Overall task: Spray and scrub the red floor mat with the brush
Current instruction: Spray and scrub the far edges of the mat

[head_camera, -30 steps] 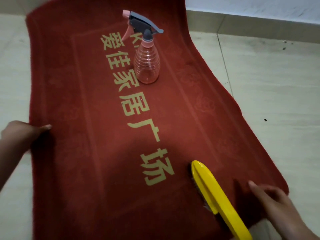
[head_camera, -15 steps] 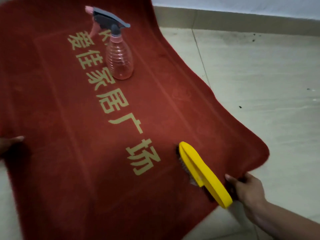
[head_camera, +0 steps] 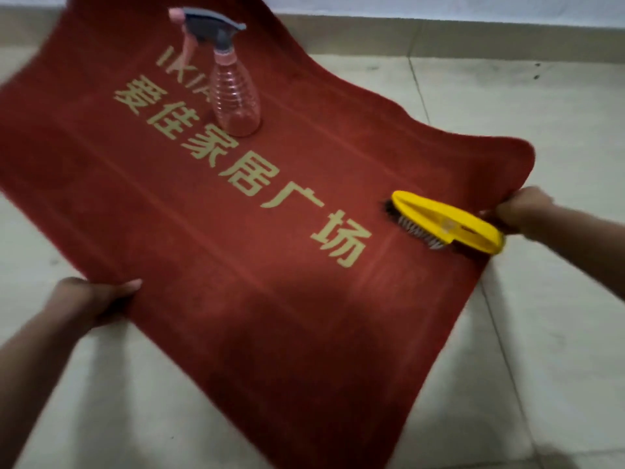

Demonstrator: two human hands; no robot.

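At the lower left, the left hand [head_camera: 91, 301] gripped the near edge of the red mat [head_camera: 236, 316], thumb on top and fingers curled under it. The mat lay slantwise across the pale tiled floor [head_camera: 548, 350], its far end near the wall [head_camera: 439, 8], and the edge by the left hand looked lifted a little. A line of gold lettering [head_camera: 243, 174] ran along its middle. Toward the far end a pink spray bottle [head_camera: 235, 96] with a grey head stood upright on the mat, beside the lettering. Further right, a yellow brush [head_camera: 449, 221] lay on the mat near its right edge, bristles down, handle pointing right. Just beyond the handle, the right hand [head_camera: 522, 208] was curled tightly round the mat's right edge. Whether it also touched the brush could not be told.
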